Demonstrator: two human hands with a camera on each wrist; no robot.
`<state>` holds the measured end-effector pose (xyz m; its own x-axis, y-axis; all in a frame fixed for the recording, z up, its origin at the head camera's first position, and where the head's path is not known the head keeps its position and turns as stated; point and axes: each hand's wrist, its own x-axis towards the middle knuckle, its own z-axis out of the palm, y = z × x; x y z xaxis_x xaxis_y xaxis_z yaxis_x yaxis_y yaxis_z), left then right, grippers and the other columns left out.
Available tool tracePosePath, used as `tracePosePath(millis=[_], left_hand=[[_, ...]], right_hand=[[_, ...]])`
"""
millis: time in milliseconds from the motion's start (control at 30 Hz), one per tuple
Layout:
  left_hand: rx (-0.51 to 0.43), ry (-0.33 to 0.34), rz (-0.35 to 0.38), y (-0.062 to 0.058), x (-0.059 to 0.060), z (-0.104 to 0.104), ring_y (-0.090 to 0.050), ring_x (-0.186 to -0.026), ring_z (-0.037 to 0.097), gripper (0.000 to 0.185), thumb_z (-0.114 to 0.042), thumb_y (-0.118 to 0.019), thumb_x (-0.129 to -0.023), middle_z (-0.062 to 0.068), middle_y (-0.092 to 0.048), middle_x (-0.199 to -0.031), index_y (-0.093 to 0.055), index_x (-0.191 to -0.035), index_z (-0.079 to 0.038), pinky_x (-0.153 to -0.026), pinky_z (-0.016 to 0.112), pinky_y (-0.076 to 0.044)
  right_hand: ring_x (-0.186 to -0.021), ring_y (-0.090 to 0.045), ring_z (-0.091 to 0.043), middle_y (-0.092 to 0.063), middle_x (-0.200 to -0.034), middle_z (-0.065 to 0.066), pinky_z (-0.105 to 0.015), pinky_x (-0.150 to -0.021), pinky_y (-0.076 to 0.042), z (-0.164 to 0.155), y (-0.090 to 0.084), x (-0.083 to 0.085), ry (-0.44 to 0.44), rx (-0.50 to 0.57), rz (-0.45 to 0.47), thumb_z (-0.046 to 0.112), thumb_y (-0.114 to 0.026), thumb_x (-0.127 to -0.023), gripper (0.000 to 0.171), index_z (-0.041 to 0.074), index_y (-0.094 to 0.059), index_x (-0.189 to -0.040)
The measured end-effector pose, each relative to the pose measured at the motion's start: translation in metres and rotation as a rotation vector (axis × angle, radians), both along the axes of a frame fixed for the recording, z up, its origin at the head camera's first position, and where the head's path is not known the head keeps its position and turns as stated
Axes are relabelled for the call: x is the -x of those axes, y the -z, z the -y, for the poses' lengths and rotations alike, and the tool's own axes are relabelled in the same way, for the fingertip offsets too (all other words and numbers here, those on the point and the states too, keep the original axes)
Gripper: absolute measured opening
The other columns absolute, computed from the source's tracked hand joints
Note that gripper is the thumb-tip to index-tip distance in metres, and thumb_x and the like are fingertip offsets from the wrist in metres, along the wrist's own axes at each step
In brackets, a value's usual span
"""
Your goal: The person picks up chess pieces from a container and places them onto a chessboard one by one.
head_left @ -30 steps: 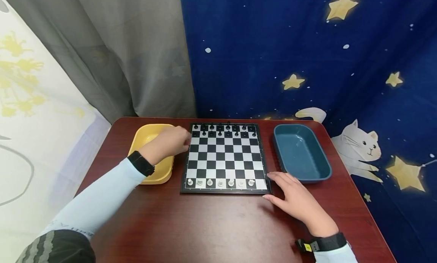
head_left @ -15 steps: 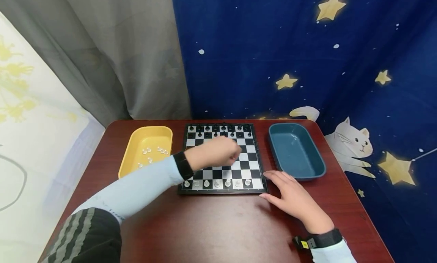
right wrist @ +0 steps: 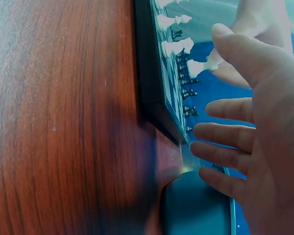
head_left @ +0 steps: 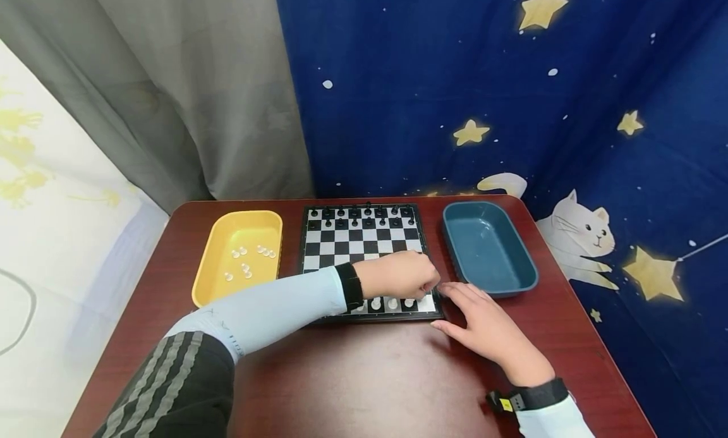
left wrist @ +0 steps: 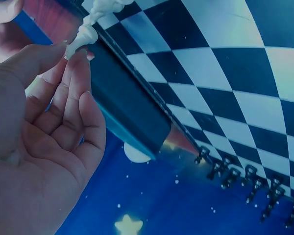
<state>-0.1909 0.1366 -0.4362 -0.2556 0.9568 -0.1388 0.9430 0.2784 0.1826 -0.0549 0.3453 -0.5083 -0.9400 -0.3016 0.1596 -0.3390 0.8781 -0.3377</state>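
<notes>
A black-and-white chessboard (head_left: 364, 251) lies in the middle of a dark red table (head_left: 352, 381). Black pieces (head_left: 364, 215) fill its two far rows, and white pieces (head_left: 383, 304) stand along the near row. My left hand (head_left: 423, 288) hovers low over the board's near right corner. In the left wrist view that left hand (left wrist: 71, 49) pinches a white piece (left wrist: 85, 33) between thumb and fingertips. My right hand (head_left: 463, 311) rests on the table just right of the board, fingers straight and spread, holding nothing. The right wrist view shows the right hand's fingers (right wrist: 225, 147) beside the board edge (right wrist: 149, 73).
A yellow tray (head_left: 207, 280) left of the board holds several white pieces (head_left: 247, 261). A dark blue tray (head_left: 512, 286) stands right of the board with nothing seen in it. Grey and starry blue curtains hang close behind the table.
My left hand has moved from the yellow tray across the board to its near right corner. The right hand has stayed in place.
</notes>
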Motion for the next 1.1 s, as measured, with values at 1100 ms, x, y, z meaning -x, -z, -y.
tracePosePath(millis=[1100], left_hand=[[0.009, -0.038, -0.039, 0.001, 0.005, 0.009, -0.067, -0.087, 0.009, 0.009, -0.025, -0.077, -0.103, -0.008, -0.072, -0.096, -0.076, -0.108, -0.018, -0.080, 0.026, -0.056]], right_hand=[[-0.140, -0.059, -0.040, -0.066, -0.147, -0.013, -0.064, -0.121, -0.041, 0.000, -0.001, 0.000, -0.002, 0.017, -0.003, 0.055, -0.085, -0.094, 0.075, 0.007, -0.066, -0.149]])
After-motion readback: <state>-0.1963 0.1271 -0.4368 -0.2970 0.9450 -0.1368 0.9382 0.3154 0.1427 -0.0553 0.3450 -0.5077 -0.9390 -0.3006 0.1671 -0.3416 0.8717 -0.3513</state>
